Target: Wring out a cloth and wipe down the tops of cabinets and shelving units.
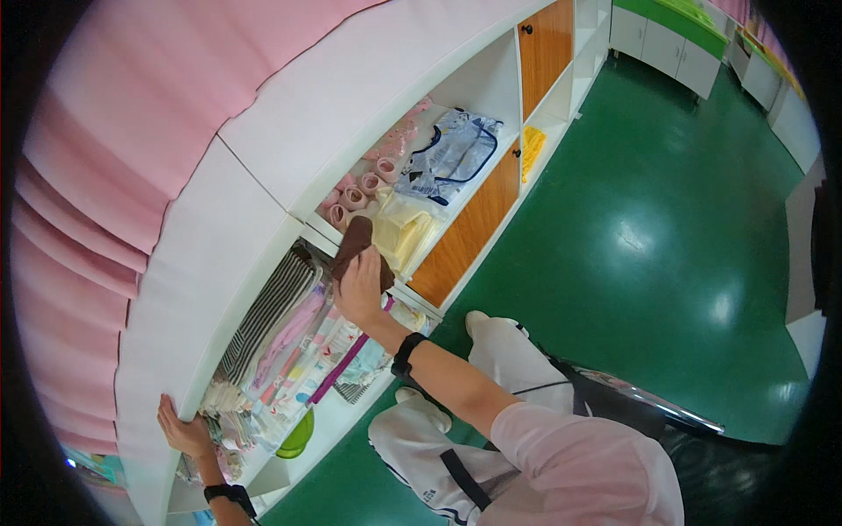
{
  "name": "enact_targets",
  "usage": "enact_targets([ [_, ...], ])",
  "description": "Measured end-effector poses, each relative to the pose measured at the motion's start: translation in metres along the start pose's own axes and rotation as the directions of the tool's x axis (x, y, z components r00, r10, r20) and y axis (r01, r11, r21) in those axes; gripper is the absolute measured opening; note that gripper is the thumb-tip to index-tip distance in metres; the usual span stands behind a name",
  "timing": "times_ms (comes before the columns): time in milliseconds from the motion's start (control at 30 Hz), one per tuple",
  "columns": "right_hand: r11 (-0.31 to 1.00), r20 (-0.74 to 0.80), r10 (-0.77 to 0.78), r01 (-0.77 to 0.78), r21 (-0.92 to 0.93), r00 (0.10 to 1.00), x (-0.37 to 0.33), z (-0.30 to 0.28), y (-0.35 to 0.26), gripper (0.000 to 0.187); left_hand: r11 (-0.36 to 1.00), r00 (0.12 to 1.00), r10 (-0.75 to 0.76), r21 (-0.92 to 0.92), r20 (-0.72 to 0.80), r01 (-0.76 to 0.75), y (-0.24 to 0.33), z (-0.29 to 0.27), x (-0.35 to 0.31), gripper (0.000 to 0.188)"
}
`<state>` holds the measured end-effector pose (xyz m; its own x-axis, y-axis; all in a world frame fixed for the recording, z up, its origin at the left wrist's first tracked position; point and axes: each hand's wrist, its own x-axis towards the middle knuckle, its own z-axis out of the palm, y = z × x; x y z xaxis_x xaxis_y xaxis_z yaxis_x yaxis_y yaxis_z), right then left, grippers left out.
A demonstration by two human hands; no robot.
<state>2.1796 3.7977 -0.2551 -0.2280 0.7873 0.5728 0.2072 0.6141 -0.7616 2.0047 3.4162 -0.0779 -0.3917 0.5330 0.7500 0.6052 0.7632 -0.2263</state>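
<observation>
My right hand [360,285] is closed on a dark brown cloth [355,237], held at the upright divider between two cubbies of a white shelf unit. My left hand [184,434] rests on the front edge of the unit's white top [206,263], its fingers stretched over the surface and holding nothing. Between my hands, the near cubby holds folded fabrics: a black-and-white striped cloth [272,307], a pink cloth [294,333], and printed pieces. A purple strip [338,381] runs across their front. A green round-edged item [298,436] sticks out below.
The far cubby holds pink cylinders [355,196], pale yellow fabric [399,228] and a clear blue-trimmed pouch [452,153]. Wooden doors [474,237] front other compartments. Pink curtain [96,175] hangs at left. A black seat with a chrome edge [649,403] stands right of my legs on the green floor.
</observation>
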Motion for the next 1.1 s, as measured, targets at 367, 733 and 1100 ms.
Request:
enact_targets([
  [367, 0.992, -0.057, -0.114, 0.117, 0.052, 0.992, 0.048, -0.030, -0.064, 0.070, 1.000, 1.000, 0.015, 0.014, -0.009, -0.015, -0.003, 0.002, -0.005, 0.052],
  [733, 0.988, 0.067, -0.102, 0.093, 0.120, 0.993, 0.036, -0.059, -0.072, 0.076, 0.999, 1.000, -0.020, 0.036, 0.018, 0.019, -0.005, 0.003, -0.006, 0.054],
  [1100, 0.951, -0.044, -0.250, 0.254, 0.175, 0.967, 0.042, -0.077, -0.039, 0.043, 1.000, 1.000, 0.022, 0.010, 0.011, -0.022, 0.001, 0.004, -0.004, 0.054],
])
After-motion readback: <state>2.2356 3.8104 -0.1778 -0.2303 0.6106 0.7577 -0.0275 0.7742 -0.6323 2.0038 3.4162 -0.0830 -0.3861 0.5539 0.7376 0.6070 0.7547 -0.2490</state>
